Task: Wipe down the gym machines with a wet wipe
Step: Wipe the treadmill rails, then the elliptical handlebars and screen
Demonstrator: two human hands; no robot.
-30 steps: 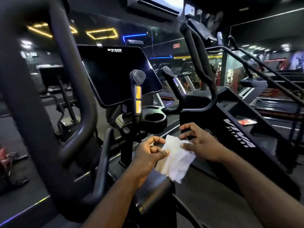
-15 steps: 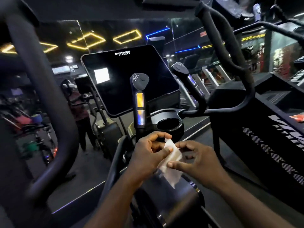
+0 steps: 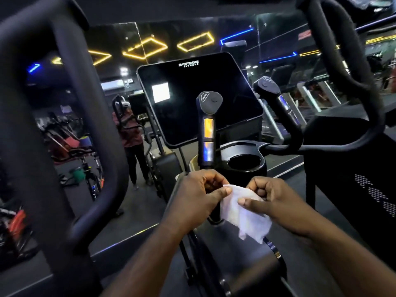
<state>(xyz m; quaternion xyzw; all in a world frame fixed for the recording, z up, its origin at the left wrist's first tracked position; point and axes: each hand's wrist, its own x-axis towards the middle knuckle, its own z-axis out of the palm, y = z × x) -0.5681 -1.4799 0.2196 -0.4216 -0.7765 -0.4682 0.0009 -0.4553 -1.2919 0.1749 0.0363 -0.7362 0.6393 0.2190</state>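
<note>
Since half a second ago the wet wipe [image 3: 244, 213] spreads wider between my hands, and the console screen [image 3: 199, 97] sits nearer the middle of my view. Past the thick handlebar loop [image 3: 85, 125] on the left, my left hand [image 3: 199, 194] pinches the wipe's upper edge with thumb and curled fingers. The white sheet hangs in front of the cup holder [image 3: 244, 163], and my right hand [image 3: 276, 198] pinches its right side.

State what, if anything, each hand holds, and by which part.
Left hand and right hand both pinch the wet wipe along its upper edge; the rest hangs loose.
</note>
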